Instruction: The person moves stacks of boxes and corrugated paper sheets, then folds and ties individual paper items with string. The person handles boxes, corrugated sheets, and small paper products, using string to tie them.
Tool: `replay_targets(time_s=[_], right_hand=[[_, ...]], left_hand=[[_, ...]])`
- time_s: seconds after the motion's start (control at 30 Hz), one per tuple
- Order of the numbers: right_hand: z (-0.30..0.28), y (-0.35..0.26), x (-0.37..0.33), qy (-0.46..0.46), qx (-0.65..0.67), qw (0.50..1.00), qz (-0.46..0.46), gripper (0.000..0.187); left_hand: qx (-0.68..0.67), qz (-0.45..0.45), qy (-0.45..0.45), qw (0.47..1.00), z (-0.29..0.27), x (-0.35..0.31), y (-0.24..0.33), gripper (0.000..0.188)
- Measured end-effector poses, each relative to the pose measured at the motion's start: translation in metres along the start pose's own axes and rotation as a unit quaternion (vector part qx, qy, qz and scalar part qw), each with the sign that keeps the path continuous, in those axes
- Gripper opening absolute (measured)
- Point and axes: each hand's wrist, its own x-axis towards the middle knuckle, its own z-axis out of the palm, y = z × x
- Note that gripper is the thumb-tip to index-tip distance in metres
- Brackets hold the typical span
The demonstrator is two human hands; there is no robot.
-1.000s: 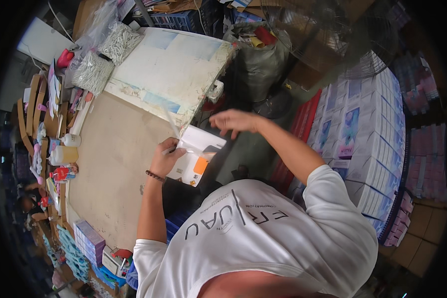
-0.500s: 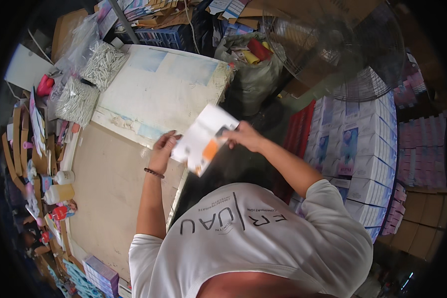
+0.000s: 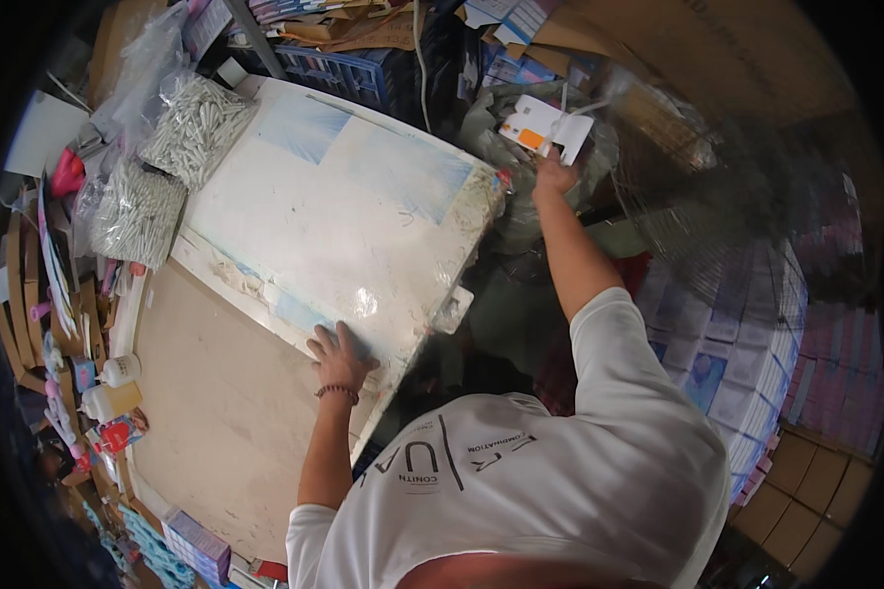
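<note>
My right hand [image 3: 556, 174] reaches far out with its fingers closed on the near edge of a white printed card [image 3: 572, 129] with an orange patch. The card is over a grey-green plastic bag [image 3: 597, 175] at the table's far right corner, covering much of its mouth. Whether the card touches what lies in the bag, I cannot tell. On the worn white tabletop [image 3: 329, 211], my left hand [image 3: 341, 361] rests with spread fingers, holding nothing. It lies by the seam where the white top meets a brown board [image 3: 236, 402].
Two clear bags of white stick-like parts [image 3: 138, 211] stand at the table's far left. Bottles [image 3: 108, 401] line the left edge. A large wire-guarded fan [image 3: 717, 211] is at the right, near stacked boxes [image 3: 727, 363]. Behind the table sits a blue crate [image 3: 344, 77].
My right hand has carried the card away and to the right, from near my body to over the plastic bag. My left hand has come down onto the table, fingers spread.
</note>
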Motion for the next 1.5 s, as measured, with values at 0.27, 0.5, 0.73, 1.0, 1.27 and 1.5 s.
replay_targets(time_s=[0.27,0.5,0.73,1.0,1.27,1.5], right_hand=[[0.049,0.040,0.085,-0.398,-0.476,0.779,0.092,0.036],[0.081,0.096,0.112,-0.405,-0.433,0.741,0.317,0.038],[0.057,0.180,0.078,-0.141,-0.219,0.886,0.384,0.057],[0.043,0.146,0.086,-0.489,-0.314,0.734,0.352,0.034],[0.059,0.174,0.077,-0.468,-0.638,0.603,0.102,0.048],[0.048,0.128,0.067,-0.455,-0.578,0.677,-0.019,0.072]], left_hand=[[-0.029,-0.016,-0.020,0.999,0.000,0.008,0.002,0.102],[-0.045,-0.037,-0.037,0.998,-0.001,0.013,0.003,0.105],[-0.057,-0.032,-0.024,0.998,0.003,0.013,-0.001,0.105],[-0.063,-0.025,-0.003,0.998,0.001,0.014,0.001,0.101],[-0.083,-0.044,-0.004,0.996,-0.003,0.012,0.000,0.098],[-0.091,-0.055,0.000,0.994,0.000,0.013,0.000,0.103]])
